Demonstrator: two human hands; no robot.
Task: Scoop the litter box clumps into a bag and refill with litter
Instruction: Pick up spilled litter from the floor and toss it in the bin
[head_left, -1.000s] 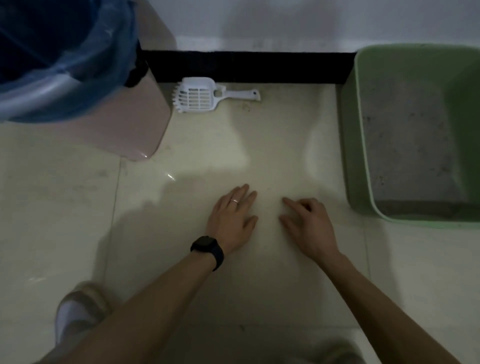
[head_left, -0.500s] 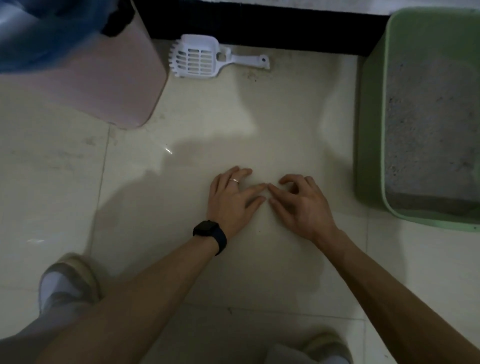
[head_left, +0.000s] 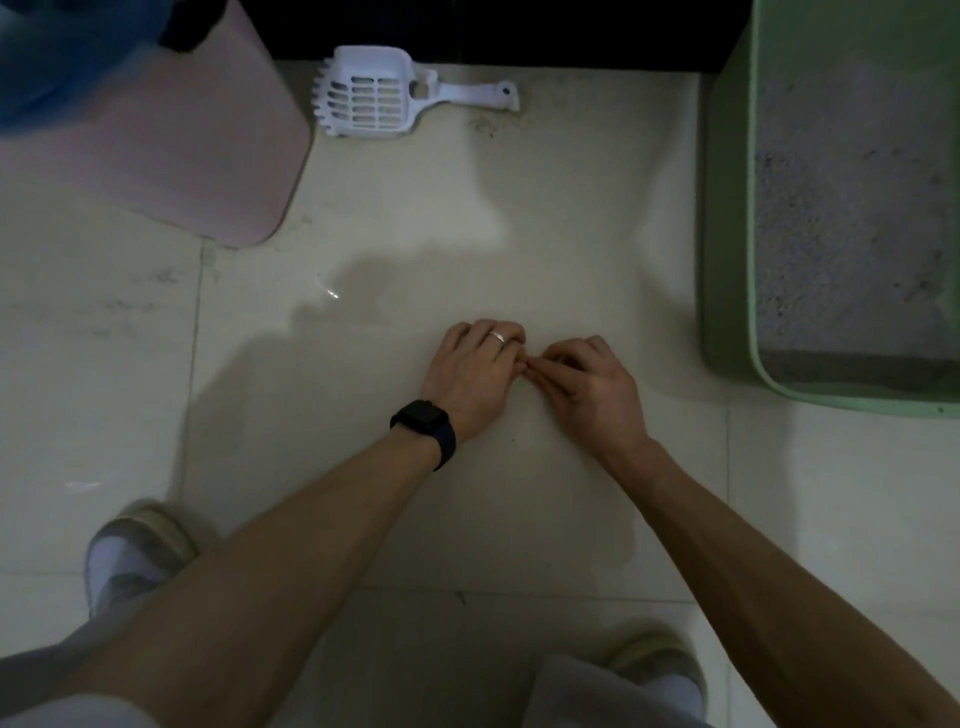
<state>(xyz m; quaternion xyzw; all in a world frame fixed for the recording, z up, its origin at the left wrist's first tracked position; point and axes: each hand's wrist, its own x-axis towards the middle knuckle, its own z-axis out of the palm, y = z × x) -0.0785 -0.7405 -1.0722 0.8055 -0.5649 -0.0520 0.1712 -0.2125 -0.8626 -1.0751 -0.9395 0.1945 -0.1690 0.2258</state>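
Observation:
A green litter box (head_left: 727, 260) with grey litter (head_left: 841, 234) stands on the tiled floor at the right. A white slotted scoop (head_left: 374, 96) lies on the floor near the dark baseboard, handle pointing right. At the upper left is a pink bin (head_left: 171, 140) lined with a blue bag (head_left: 62, 57). My left hand (head_left: 470, 374), with a ring and a black watch, rests on the floor in the middle, fingers curled under. My right hand (head_left: 587, 384) lies beside it with curled fingers, its fingertips meeting the left hand's. I see nothing held in either hand.
A few dark specks (head_left: 485, 124) lie on the tile below the scoop handle. My two feet in light slippers (head_left: 135, 545) (head_left: 660, 670) stand at the bottom, left and right. The room is dim.
Both hands lay flat and apart on the floor; they have slid together and their fingers have curled until the fingertips touch. The view has tilted down and closer.

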